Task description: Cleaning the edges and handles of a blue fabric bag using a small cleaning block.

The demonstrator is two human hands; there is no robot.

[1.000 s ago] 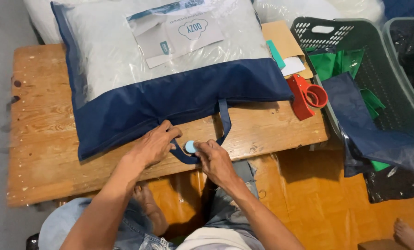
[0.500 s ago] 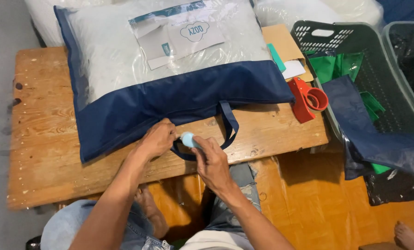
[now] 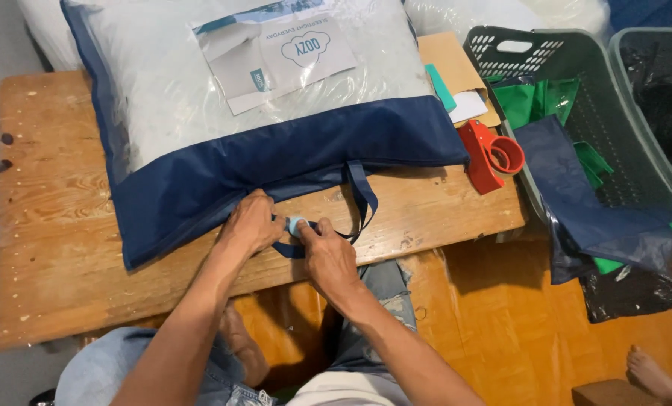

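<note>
Table (image 3: 50, 248): a worn wooden top with knots and stains, filling the left and middle of the view.
Pillow bag (image 3: 276, 150): a large zip bag on the far half of the table, clear plastic above showing white filling and a paper insert, navy fabric band along its near edge.
Baskets (image 3: 606, 113): two dark plastic baskets on the right, holding green and navy fabric.
Tape dispenser (image 3: 490, 154): red, at the table's right edge, just beside the bag's corner.
Handle strap (image 3: 362, 199): a navy loop hanging from the bag's near edge onto the table.
Left hand (image 3: 249, 225): curled, fingers pressing the strap and the bag's navy edge.
Right hand (image 3: 328, 256): closed, pinching the small disc between thumb and fingers.
Small disc (image 3: 297, 224): pale blue, round, between both hands, against the strap, near the table's near edge.
</note>
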